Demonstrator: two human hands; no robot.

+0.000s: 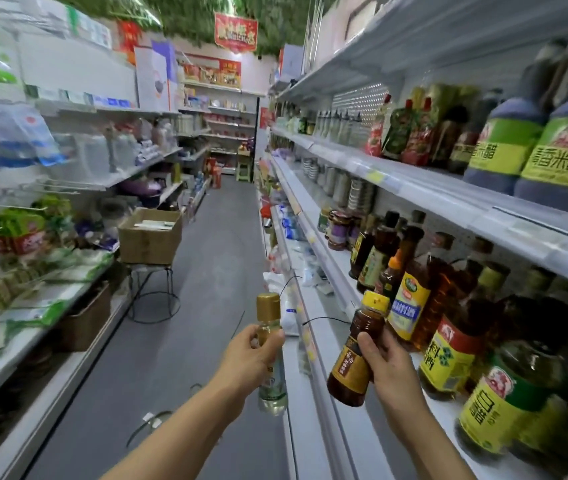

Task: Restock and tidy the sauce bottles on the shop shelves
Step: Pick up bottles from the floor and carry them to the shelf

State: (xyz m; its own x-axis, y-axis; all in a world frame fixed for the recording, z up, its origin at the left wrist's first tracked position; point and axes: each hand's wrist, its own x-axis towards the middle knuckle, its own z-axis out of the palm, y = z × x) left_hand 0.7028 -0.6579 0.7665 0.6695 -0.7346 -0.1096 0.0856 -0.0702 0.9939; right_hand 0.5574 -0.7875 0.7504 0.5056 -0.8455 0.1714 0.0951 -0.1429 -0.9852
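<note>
I am standing in the aisle with a bottle in each hand, both held clear of the shelving so I can judge where each belongs. My left hand (253, 355) is curled round the middle of a clear bottle with a gold cap (270, 351); its pale liquid fills it up to the neck as far as I can see, and I hold it upright out over the floor, just off the front edge of the lower shelf (313, 317). My right hand (388, 367) grips a small dark sauce bottle with a yellow cap (357, 355) from behind, thumb on the brown label, tilted so the cap leans toward the shelf. It looks full of dark brown sauce.

It hangs just above the shelf's front edge, near the row of amber oil bottles (424, 306) with yellow labels, which I judge is where it is meant to go. Behind them stand darker sauce bottles (379, 251) and small jars (338, 230). On the shelf above, big vinegar bottles (559, 157) with green labels stand at the front edge. A cardboard box (149, 235) sits on a wire stand across the aisle; I cannot make out its contents.
</note>
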